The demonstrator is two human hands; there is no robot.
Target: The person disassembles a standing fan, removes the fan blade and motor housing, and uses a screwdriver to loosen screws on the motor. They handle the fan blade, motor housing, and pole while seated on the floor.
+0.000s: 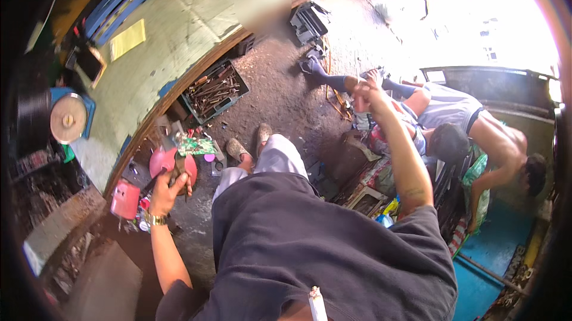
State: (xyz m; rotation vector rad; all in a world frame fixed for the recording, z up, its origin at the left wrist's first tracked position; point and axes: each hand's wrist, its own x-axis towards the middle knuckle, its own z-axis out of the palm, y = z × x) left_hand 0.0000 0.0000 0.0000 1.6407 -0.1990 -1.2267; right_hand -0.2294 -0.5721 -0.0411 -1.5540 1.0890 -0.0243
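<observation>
Your left hand (pixel 167 190) has its fingers closed round pliers (pixel 178 170) beside the table (pixel 173 44), green circuit board (pixel 199 146) at the tip; steady that. Your right hand (pixel 372 98), farther from the table, blurs; grip unclear.

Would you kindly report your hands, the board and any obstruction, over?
Left hand closed on plier-like tool. Right hand raised, contents unclear. Green circuit board by tool's far end. Pink round object behind, not visibly obstructing.

The T-shirt (pixel 316 231) is dark, shorts (pixel 281 157) pale, watch (pixel 156 220) gold-coloured.
</observation>
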